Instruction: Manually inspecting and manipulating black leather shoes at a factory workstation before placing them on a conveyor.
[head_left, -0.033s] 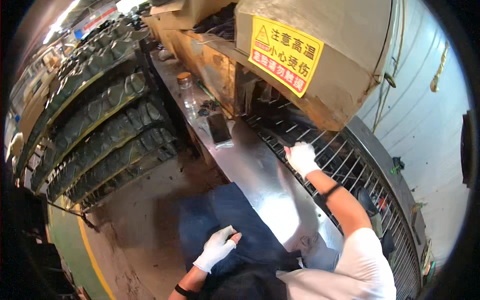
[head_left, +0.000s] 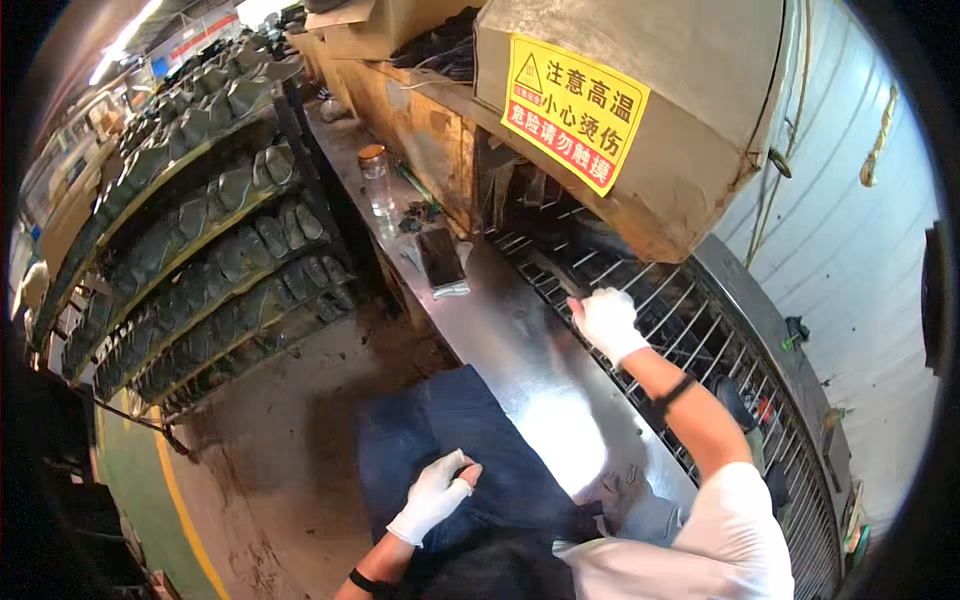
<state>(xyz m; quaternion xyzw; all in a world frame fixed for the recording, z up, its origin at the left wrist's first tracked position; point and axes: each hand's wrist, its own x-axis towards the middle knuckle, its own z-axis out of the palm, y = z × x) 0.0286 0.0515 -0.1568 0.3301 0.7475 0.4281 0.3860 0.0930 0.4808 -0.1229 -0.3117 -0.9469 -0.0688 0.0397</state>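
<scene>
My right hand point(head_left: 607, 322), in a white glove with bare skin showing at the thumb, reaches over the metal-bar rack point(head_left: 700, 335). Its fingers are curled, and what they hold, if anything, is hidden. Just beyond the fingers a dark, blurred long shape point(head_left: 552, 268) lies over the bars; whether I touch it, I cannot tell. My left hand point(head_left: 436, 497), gloved the same way, is closed loosely above the dark blue apron point(head_left: 430, 410) on my lap, with nothing visible in it. Between my hands runs a shiny metal ledge point(head_left: 500, 345).
Over the rack hangs a metal hood point(head_left: 660, 90) with a yellow and red warning sign point(head_left: 573, 113). A dark phone-like slab point(head_left: 440, 257) and a clear jar with an orange lid point(head_left: 376, 180) stand on the ledge. Tiered shelves point(head_left: 200, 250) of dark shoe-shaped pieces fill the left.
My right hand and forearm have shifted very slightly. A dark long shape shows more plainly over the bars beyond my right fingers. My left hand stays in place.
</scene>
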